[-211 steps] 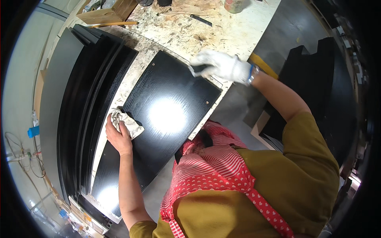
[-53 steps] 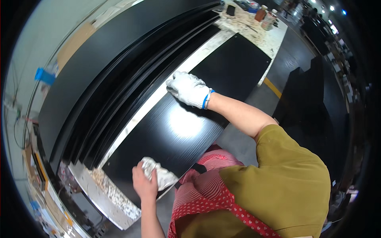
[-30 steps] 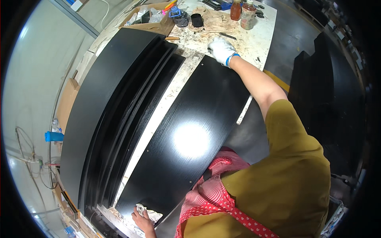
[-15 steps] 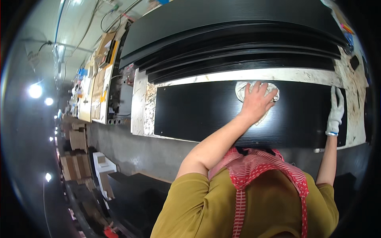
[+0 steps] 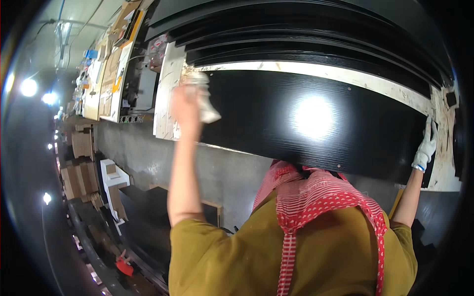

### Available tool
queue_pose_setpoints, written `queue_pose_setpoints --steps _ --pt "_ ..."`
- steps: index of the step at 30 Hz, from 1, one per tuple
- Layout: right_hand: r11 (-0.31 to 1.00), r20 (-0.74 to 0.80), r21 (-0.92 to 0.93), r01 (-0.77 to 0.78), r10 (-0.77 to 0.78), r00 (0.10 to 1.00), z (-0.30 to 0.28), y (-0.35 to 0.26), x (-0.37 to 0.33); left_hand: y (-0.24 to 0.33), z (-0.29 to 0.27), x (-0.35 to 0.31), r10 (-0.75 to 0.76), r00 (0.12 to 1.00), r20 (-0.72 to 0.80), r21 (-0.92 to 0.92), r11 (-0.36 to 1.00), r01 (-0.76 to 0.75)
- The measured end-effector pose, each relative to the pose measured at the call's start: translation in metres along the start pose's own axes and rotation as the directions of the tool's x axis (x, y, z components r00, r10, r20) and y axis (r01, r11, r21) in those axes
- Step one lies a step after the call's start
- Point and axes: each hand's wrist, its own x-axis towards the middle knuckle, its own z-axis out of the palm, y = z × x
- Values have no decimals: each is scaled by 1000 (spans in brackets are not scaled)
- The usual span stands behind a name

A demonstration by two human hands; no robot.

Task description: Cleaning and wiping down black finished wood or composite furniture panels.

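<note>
A long black board (image 5: 266, 113) with a faint wood grain lies flat on the pale worktable in front of me. At its left end my bare left hand (image 5: 186, 109), smeared by motion, grips a crumpled white cloth (image 5: 209, 113) against the board's edge. The cloth's loose end hangs over the black surface. My right hand (image 5: 425, 145), in a white glove, rests on the right end of the board with its fingers stretched out. Small pale spots (image 5: 349, 89) show near the board's edges.
Several black boards (image 5: 306, 47) are stacked along the far side of the worktable (image 5: 165, 93). Off to the left stands another bench (image 5: 106, 98) with cardboard and tools. Lower left are cardboard boxes (image 5: 81, 172), a white piece (image 5: 111, 182) and dark panels on the floor.
My left hand has swept the cloth from the middle of the board to its left end. The right hand stays at the right end. My view has shifted and turned slightly.
</note>
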Motion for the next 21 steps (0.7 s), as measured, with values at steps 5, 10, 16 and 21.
queue_pose_setpoints --steps 5,10,16,21 --pt "998 88 32 61 -64 994 6 9 12 62 88 -161 847 528 61 148 515 -844" --pt "997 7 1 74 -74 997 -6 5 7 -99 16 -91 230 964 -136 434 888 -151" --pt "915 -66 364 -173 210 975 6 -31 -11 -158 -87 -49 -356 934 -35 -448 841 304" --pt "890 -191 -218 401 -442 877 -16 -43 28 7 -52 1 252 967 -42 -267 930 -254"
